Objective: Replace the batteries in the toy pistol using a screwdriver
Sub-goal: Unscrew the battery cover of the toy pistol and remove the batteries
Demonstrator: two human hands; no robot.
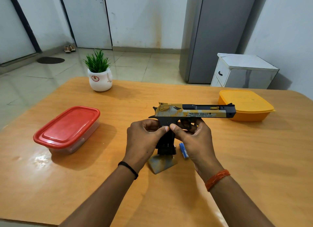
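Both hands hold the yellow and grey plastic toy pistol [194,112] up over the middle of the shiny orange wooden counter [101,184]. Its barrel points to the right and its black grip points down. The left hand [144,138] is wrapped around the back of the black grip, and its thumb presses on the side of the grip. The right hand [194,138] is closed on the front of the grip, just under the trigger part, and its thumb tip touches the left thumb tip. The words "DESERT EAGLE" show on the side of the toy. The bottom of the grip looks open, with dark slots showing. Right under the toy, a flat grey and yellow plastic cover piece [161,164] lies on the counter. Just beside it, a small blue battery [184,149] lies on the counter, partly hidden by the right hand. A thin black band [128,169] sits on the left wrist, and an orange thread band [217,179] sits on the right wrist. Over on the left side of the counter is a clear plastic box with a red lid [67,126]. At the far right is a yellow plastic box with a yellow lid [245,101], behind the tip of the barrel. At the far edge stands a white pot with a green spiky plant [100,76].
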